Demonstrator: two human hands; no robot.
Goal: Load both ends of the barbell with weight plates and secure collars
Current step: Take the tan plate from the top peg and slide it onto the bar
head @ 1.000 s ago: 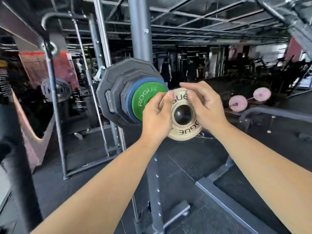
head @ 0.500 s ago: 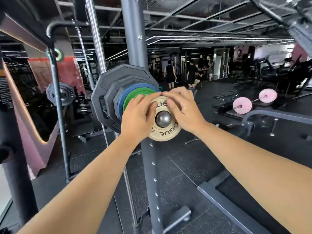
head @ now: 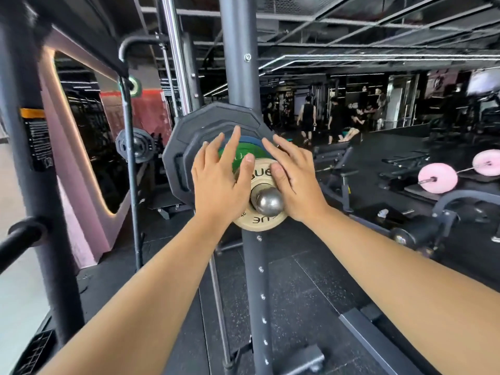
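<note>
Against five stacked plates (head: 180,147) press left hand (head: 219,185) and right hand (head: 296,182).

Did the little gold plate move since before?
Yes. The gold plate slid farther on, toward the green plate; the steel bar end now sticks out past it.

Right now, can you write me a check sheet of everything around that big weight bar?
Surface: black rubber floor.
Job's things: barbell end carries black plates, blue plate, green plate and tan plate outermost; no collar seen.
Clutter: small white scrap, too small to identify.
Hands: left hand and right hand flat, fingers straight, against the plates.
Cables: nothing seen.
Surroundings: rack upright, pink plates, people far behind.
</note>
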